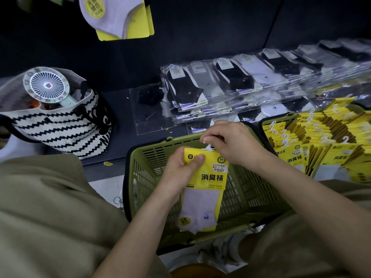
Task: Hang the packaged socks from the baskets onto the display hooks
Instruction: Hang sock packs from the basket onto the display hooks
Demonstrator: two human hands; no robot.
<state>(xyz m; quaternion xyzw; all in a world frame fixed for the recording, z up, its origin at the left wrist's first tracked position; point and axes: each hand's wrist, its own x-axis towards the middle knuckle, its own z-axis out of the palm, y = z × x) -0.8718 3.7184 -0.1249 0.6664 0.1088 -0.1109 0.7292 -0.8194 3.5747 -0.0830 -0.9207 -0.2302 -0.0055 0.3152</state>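
Observation:
A yellow sock pack (204,189) with a pale grey sock on its card is held over a green basket (251,189). My left hand (180,169) grips the pack's upper left corner, thumb on the front. My right hand (230,143) pinches the small white hanger hook (209,147) at the pack's top edge. A second green basket (267,119) at the right holds several more yellow sock packs (321,137). Another yellow pack (120,17) with a grey sock hangs at the top of the dark display wall.
Rows of clear-bagged black and white socks (241,81) lie stacked on the dark shelf behind the baskets. A zigzag-striped tote bag (60,125) with a small round fan (46,85) in it stands at the left. My knees in beige trousers frame the near basket.

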